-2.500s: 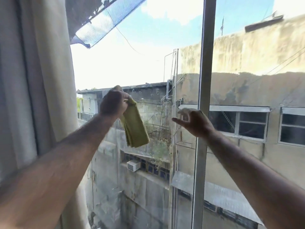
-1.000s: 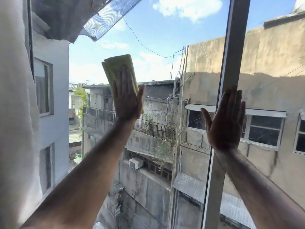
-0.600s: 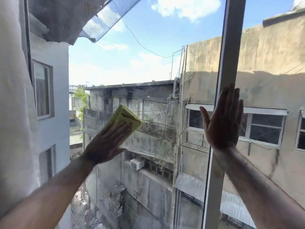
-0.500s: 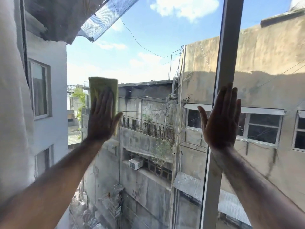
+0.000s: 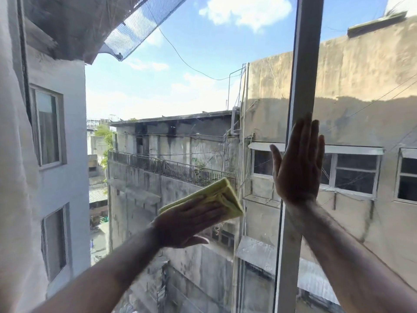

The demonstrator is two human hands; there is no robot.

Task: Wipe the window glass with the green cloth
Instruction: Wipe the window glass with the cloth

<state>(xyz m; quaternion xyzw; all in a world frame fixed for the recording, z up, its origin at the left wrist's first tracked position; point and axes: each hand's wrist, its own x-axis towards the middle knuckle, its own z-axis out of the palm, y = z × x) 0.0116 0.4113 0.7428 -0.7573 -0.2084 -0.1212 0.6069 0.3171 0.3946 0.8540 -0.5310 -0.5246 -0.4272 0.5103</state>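
The window glass (image 5: 180,91) fills the view, with buildings and sky behind it. My left hand (image 5: 187,222) lies flat on the folded yellow-green cloth (image 5: 225,193) and presses it against the pane, low and near the middle, fingers pointing right. My right hand (image 5: 297,163) is spread flat, fingers up, resting on the grey vertical frame bar (image 5: 302,64) and the glass beside it. It holds nothing.
A pale curtain (image 5: 11,177) hangs along the left edge. The frame bar splits the window into a wide left pane and a right pane (image 5: 372,98). Outside are concrete buildings, a railing and a dark net overhead.
My left hand has swept the cloth from upper left down and to the right, turning from fingers-up to fingers-right. My right hand stays flat on the frame bar.
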